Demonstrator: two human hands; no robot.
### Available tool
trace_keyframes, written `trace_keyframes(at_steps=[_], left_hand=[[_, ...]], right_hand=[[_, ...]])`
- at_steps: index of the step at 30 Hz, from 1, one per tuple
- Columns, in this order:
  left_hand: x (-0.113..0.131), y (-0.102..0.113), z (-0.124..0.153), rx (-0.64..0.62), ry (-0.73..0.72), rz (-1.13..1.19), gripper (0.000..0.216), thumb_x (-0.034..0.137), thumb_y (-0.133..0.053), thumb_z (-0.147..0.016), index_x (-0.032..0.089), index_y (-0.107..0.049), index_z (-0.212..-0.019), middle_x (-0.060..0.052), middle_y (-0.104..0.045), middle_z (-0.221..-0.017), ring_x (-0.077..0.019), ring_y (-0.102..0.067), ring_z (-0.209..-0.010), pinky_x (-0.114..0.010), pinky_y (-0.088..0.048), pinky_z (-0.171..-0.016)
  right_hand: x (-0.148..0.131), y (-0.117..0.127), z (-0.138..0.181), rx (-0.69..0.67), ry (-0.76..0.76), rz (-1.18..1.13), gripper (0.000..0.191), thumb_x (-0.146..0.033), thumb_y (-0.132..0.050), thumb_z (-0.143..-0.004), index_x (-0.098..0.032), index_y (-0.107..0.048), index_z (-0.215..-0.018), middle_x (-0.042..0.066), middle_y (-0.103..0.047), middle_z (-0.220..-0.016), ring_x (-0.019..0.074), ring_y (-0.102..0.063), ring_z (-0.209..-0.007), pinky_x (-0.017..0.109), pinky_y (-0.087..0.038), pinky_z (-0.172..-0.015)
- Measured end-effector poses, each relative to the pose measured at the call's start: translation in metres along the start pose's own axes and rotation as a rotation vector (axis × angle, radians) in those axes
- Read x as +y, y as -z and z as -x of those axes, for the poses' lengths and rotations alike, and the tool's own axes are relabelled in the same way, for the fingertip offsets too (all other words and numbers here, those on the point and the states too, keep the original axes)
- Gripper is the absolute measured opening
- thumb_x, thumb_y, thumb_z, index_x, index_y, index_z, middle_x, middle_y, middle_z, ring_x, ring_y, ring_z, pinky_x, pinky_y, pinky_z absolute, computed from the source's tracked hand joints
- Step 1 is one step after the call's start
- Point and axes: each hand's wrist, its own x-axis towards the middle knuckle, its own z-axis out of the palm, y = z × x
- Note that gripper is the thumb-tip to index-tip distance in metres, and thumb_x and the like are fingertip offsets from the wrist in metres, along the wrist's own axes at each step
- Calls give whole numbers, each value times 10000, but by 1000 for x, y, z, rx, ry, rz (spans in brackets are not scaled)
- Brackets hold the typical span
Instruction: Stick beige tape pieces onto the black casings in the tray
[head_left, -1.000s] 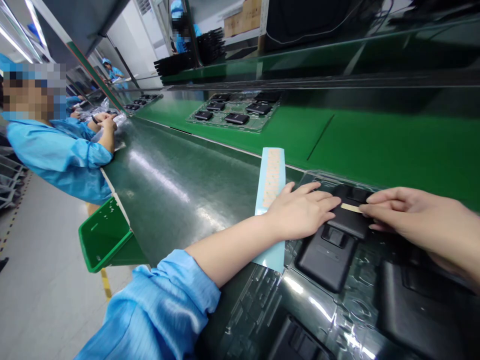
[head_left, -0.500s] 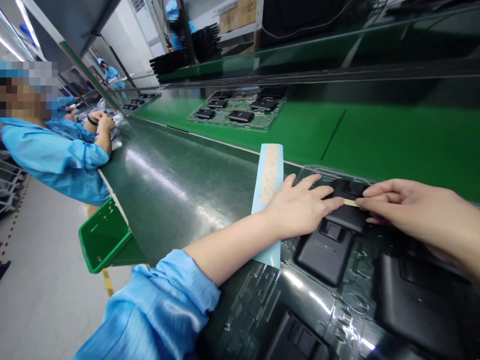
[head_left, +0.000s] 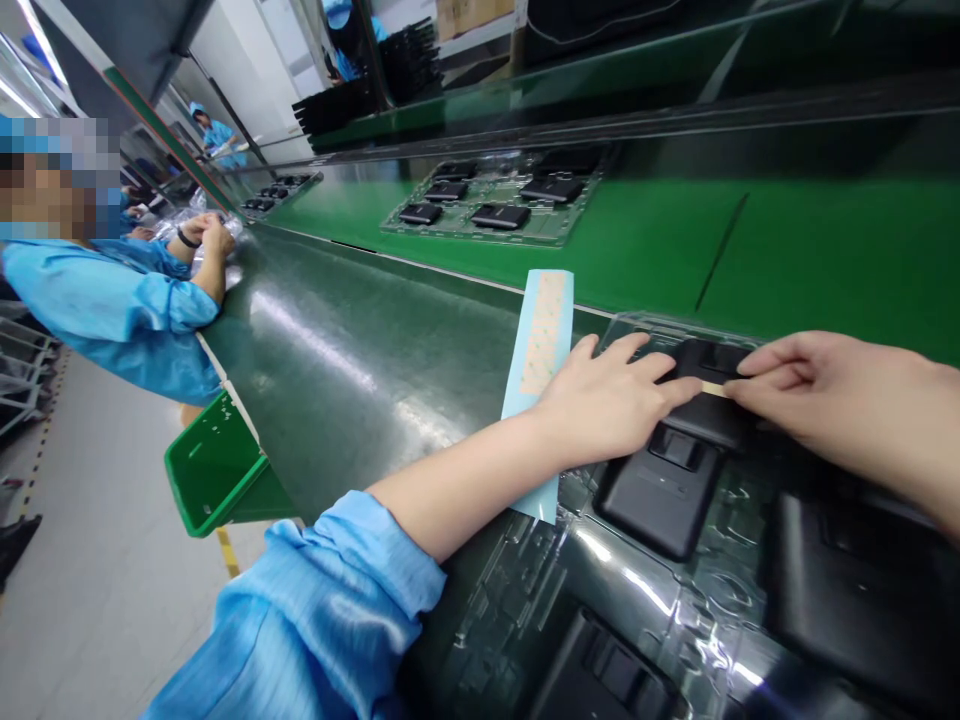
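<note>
Between the fingertips of my right hand point(head_left: 817, 385) is one end of a thin pale yellow strip point(head_left: 714, 390). The strip lies across a black plastic casing point(head_left: 712, 420). My left hand point(head_left: 604, 405) is spread over the near side, its index fingertip at the strip's other end. Beneath my left wrist lies a light blue backing sheet point(head_left: 553, 300) with a beige dotted panel. A clear plastic tray point(head_left: 495, 600) holds more black casings: one point(head_left: 660, 500) just below my left hand, a large one point(head_left: 855, 580) at right and another point(head_left: 600, 675) at the bottom edge.
A green belt point(head_left: 660, 255) runs behind the dark green bench point(head_left: 360, 350), carrying another clear tray point(head_left: 551, 232) of black casings. A green bin point(head_left: 217, 470) hangs at the bench's left edge. A co-worker in a blue sleeve point(head_left: 112, 290) sits at left.
The tray and the dark line on the belt have shifted right. Both hands keep their grip and pose at the strip; the view has shifted slightly.
</note>
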Motion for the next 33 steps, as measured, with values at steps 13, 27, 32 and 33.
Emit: trace_keyframes(at_steps=[13, 27, 32, 33], left_hand=[[1, 2, 1, -13, 15, -3, 394, 190, -270, -865, 261, -435, -1216, -26, -515, -1110, -232, -335, -1148, -396, -295, -880], [-1, -2, 0, 22, -12, -27, 389, 194, -250, -870, 253, -451, -1199, -25, -501, -1120, -216, -323, -1163, -387, -297, -894], [-2, -4, -1, 36, 1, -49, 366, 211, -280, -873, 256, -454, -1191, -16, -478, -1175, -211, -318, -1180, -370, -317, -891], [-2, -4, -1, 38, 0, -53, 365, 206, -282, -872, 254, -456, -1189, -17, -478, -1180, -209, -319, -1182, -371, -318, -894]], right_hand=[[-8, -2, 4, 22, 39, 90, 326, -44, -623, -613, -238, -376, -524, -54, -442, -482, 141, -396, -502, 274, -305, -563], [5, -9, -8, 20, 61, 71, 306, -99, -644, -575, -238, -372, -554, -47, -417, -498, 160, -323, -472, 293, -245, -518], [15, 5, 2, 108, 17, -104, 167, -179, -555, -619, -235, -403, -655, -48, -453, -519, 153, -425, -500, 281, -313, -526], [17, 10, 5, 129, 8, -158, 128, -204, -520, -630, -236, -412, -691, -48, -474, -539, 147, -469, -527, 272, -342, -542]])
